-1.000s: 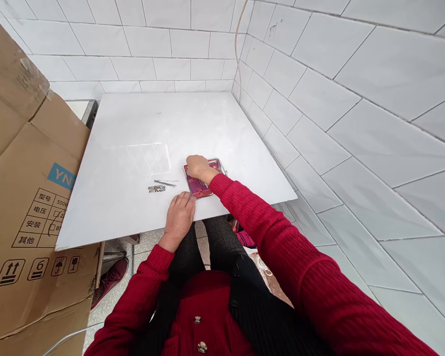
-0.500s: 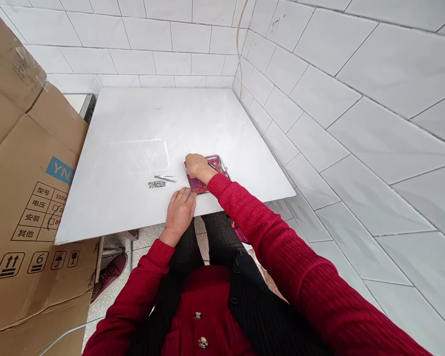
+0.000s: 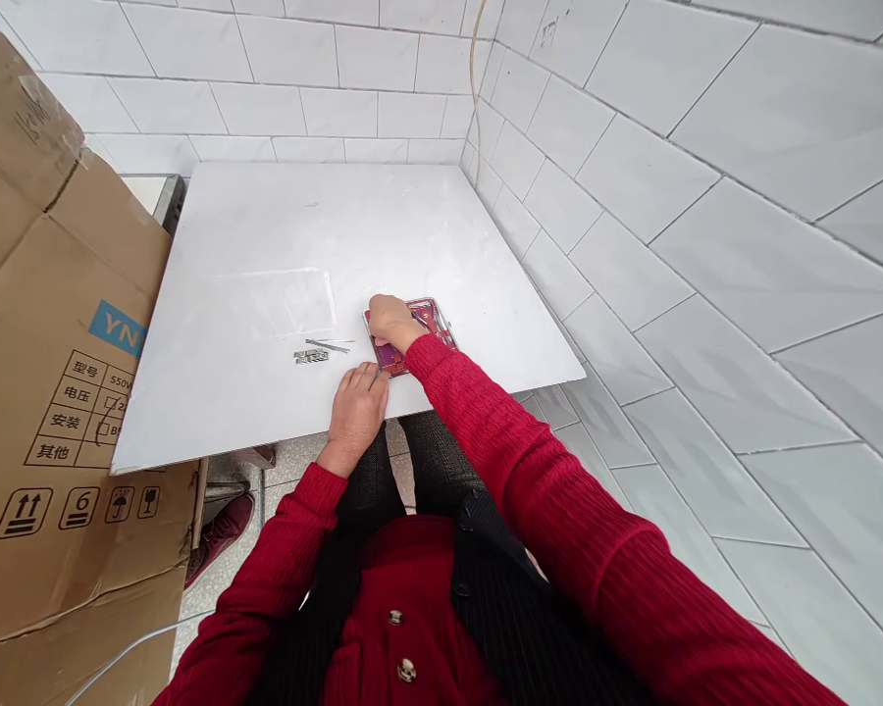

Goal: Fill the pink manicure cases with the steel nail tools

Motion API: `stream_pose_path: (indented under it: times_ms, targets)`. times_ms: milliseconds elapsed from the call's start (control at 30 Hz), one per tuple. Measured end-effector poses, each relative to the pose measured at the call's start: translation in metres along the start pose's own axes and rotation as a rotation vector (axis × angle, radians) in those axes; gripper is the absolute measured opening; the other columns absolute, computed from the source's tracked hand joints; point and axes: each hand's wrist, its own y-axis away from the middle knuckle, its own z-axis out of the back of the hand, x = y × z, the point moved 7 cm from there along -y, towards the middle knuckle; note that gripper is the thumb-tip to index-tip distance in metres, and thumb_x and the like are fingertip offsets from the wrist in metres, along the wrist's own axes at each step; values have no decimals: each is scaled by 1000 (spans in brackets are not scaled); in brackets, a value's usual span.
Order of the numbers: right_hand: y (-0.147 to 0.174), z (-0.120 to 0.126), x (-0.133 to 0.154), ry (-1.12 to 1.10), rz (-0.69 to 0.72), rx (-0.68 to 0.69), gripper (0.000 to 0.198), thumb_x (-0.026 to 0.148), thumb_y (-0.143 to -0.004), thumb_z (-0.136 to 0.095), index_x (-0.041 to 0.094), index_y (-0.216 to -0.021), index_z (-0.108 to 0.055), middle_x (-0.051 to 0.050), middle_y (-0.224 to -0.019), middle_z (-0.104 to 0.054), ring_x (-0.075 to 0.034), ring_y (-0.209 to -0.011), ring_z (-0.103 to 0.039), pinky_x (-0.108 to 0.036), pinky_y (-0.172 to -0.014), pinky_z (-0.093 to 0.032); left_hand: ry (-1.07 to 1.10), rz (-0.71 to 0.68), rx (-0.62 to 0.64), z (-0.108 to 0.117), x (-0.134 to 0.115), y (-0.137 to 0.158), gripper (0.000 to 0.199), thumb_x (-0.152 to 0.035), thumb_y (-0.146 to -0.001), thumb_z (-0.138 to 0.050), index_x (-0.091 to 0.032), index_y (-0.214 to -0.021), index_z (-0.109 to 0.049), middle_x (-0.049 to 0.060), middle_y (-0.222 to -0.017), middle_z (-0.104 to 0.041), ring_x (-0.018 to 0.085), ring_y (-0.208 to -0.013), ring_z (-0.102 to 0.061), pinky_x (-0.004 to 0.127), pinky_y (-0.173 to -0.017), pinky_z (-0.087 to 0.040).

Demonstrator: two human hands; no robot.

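A small flat case [image 3: 434, 319] with a red and purple interior and a metal-coloured rim lies open near the table's front edge. Slim shiny metal pieces show inside its right part. My right hand [image 3: 389, 321] is closed over the case's left half, fingers curled downward; whatever they pinch is hidden beneath them. At the near left corner of the case, my left hand [image 3: 359, 400] rests on the table with its fingertips gripping the edge. Left of the case lie several small metal pieces [image 3: 311, 355], with thin grey strips [image 3: 329, 344] just beyond them.
The white table [image 3: 265, 226] meets tiled walls at the back and right. A large cardboard box [image 3: 66, 324] stands close on the left. A thin cable [image 3: 473, 88] hangs in the far corner. A dark red shoe [image 3: 221, 534] shows on the floor below.
The view has tilted slightly, so the table sits a little higher in the picture. Both hands stay at the case, with only slight movement.
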Motion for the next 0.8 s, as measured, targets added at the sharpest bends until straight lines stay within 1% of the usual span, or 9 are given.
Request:
stream_pose_path:
  times_ms: [67,167,233,333,433,533,600,667,800]
  targets:
    - [-5,-4,2,-6,-27,50,22,7,-77,-78,9,-99,-79,-15,-78,-79,-31,-92,-79,-32,-83,-62,19,6,2,-1,1,0,35,-19,-104,-43,-17,-128,-69,18,-132,-68,32,-131,-60,53,-110,-49]
    - [-14,-10,2,-38,-71,112,27,3,-80,-72,8,-106,-78,-11,-76,-78,-28,-93,-79,-31,-89,-62,38,10,5,-1,2,0,36,-19,-104,-44,-18,-131,-68,17,-133,-68,32,-132,-59,54,-111,-48]
    - [-18,-11,0,-53,-94,120,29,3,-80,-71,7,-108,-78,-10,-76,-78,-26,-92,-79,-32,-89,-62,27,9,7,-1,1,0,36,-19,-104,-43,-16,-130,-68,18,-133,-68,32,-131,-59,53,-110,-48]
    - [-16,-14,-6,-94,-118,130,26,7,-82,-70,7,-107,-78,-12,-83,-80,-28,-92,-79,-33,-86,-63,-8,6,10,1,-1,0,35,-20,-106,-41,-14,-126,-69,18,-131,-68,32,-128,-61,51,-110,-49]
    - [-13,-13,-10,-139,-84,100,25,9,-84,-68,8,-107,-79,-15,-91,-81,-29,-93,-79,-34,-87,-63,-18,3,12,2,-2,0,35,-20,-106,-41,-14,-125,-70,18,-131,-68,32,-126,-62,51,-109,-49]
    - [-12,-7,-13,-98,-58,21,24,12,-85,-71,8,-107,-79,-17,-95,-81,-30,-95,-79,-32,-88,-63,-9,6,11,2,-2,0,34,-20,-105,-42,-15,-126,-69,18,-132,-68,32,-127,-61,52,-108,-49]
    - [-12,-4,-16,-72,-65,-9,23,14,-85,-72,8,-106,-80,-17,-95,-81,-30,-95,-79,-31,-86,-63,-16,7,10,2,-1,1,34,-19,-105,-42,-15,-125,-69,18,-132,-68,32,-127,-61,52,-108,-49]
    - [-10,-4,-18,-65,-68,9,22,11,-84,-72,9,-105,-79,-17,-92,-81,-30,-94,-79,-31,-85,-62,-26,1,13,2,-2,1,34,-19,-105,-42,-14,-125,-69,18,-132,-68,32,-127,-61,51,-108,-49]
    - [-3,-2,-13,-26,-50,32,27,3,-78,-74,9,-103,-79,-16,-88,-81,-29,-93,-79,-30,-84,-62,-34,-4,7,2,-2,1,34,-20,-105,-42,-15,-125,-69,18,-131,-68,32,-126,-61,50,-107,-49]
